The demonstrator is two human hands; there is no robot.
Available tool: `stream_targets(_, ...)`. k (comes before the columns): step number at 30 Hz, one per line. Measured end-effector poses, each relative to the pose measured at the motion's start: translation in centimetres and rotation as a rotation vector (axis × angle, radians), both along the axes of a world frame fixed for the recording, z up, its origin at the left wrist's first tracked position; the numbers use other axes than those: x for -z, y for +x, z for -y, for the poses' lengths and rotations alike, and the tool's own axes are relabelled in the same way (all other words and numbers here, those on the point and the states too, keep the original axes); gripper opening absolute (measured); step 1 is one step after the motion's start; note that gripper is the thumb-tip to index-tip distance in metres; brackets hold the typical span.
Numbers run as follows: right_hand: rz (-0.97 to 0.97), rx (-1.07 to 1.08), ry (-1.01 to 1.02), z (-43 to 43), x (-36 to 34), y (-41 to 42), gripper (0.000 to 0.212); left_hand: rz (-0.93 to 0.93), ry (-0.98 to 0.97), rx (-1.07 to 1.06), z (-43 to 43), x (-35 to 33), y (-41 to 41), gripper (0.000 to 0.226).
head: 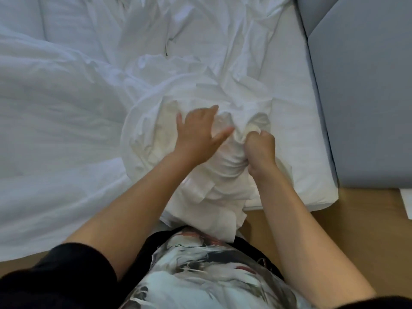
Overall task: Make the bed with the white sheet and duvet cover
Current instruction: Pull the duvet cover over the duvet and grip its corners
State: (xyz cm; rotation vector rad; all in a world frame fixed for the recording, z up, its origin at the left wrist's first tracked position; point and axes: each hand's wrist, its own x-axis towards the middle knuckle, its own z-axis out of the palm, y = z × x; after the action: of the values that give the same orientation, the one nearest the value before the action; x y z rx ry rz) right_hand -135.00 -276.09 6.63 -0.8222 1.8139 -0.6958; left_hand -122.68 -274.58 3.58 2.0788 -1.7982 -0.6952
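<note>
R hand grips duvet cover by mattress edge.

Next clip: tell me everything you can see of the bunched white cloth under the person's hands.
The bunched white cloth is thin, soft-looking fabric, heavily creased and gathered into a heap. It lies on the near right corner of the bed, its lower end hanging over the edge. The left hand rests on it with fingers spread; the right hand holds a gathered fold in a tight grip. Whether it is sheet or duvet cover is unclear.
</note>
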Motion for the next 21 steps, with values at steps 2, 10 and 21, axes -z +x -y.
stream_targets(2,-0.051,-0.048,-0.054,-0.6,0.2,0.2,0.021,-0.149,0.04,0.032,0.5,-0.2,-1.3,0.032)
stream_targets(10,0.122,0.329,-0.077,-1.2,1.4,0.4,0.03,0.104,0.234,0.038,2.0,0.9,1.5,0.029)
stream_targets(21,0.135,-0.186,-0.128,-3.5,3.0,-1.3,0.026,-0.618,0.451,-0.176,-0.3,-1.5,-3.4,0.044)
